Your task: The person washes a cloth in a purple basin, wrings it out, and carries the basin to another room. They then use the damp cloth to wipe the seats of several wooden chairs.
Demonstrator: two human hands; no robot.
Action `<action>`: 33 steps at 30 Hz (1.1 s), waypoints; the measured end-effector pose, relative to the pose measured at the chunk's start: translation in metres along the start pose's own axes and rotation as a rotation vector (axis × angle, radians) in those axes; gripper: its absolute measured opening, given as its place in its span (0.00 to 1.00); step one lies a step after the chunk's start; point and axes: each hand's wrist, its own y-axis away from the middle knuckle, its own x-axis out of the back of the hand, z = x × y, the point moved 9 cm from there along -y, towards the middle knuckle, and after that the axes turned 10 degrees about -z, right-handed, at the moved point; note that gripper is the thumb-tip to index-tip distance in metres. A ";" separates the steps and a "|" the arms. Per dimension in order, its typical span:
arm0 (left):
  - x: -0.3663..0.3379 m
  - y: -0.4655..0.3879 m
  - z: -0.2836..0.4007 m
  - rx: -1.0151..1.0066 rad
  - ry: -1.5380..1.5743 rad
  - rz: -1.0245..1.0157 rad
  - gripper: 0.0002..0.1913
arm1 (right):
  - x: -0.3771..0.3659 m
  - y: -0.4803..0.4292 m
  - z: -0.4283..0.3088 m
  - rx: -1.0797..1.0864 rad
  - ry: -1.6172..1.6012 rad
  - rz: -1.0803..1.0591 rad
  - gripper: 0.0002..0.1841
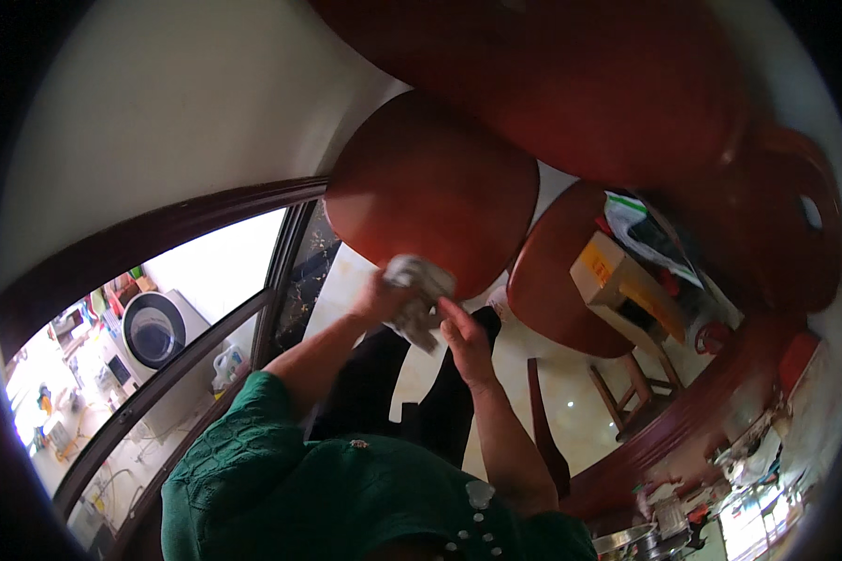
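Note:
A crumpled grey-white cloth (421,294) is bunched between my two hands, just in front of the round red-brown wooden seat or tabletop (435,182). My left hand (379,298) is closed on the cloth's left side. My right hand (464,338) is at the cloth's right edge, its index finger extended against the cloth; whether it grips a fold is not clear. The cloth is somewhat blurred. Below the hands are my dark trouser legs.
A second rounded wooden top (554,273) lies to the right, near an open cardboard box (617,280) and a plastic bag (638,217). A wooden stool (635,396) stands below the box. On the left, a dark-framed window (175,357) shows a washing machine (154,329) beyond.

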 end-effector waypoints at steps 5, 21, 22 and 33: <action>0.128 -0.032 -0.063 -0.282 0.324 0.594 0.33 | 0.138 -0.001 0.011 -0.087 0.641 0.752 0.30; -0.045 -0.226 0.168 -0.226 -1.066 0.375 0.33 | 0.212 -0.001 0.073 -0.389 1.284 1.135 0.42; -0.083 -0.217 0.163 -0.355 -1.084 0.288 0.32 | 0.213 0.001 0.073 -0.380 1.288 1.148 0.41; -0.075 -0.082 -0.069 -0.301 -1.434 -0.111 0.28 | 0.209 0.002 0.064 -0.379 1.284 1.146 0.39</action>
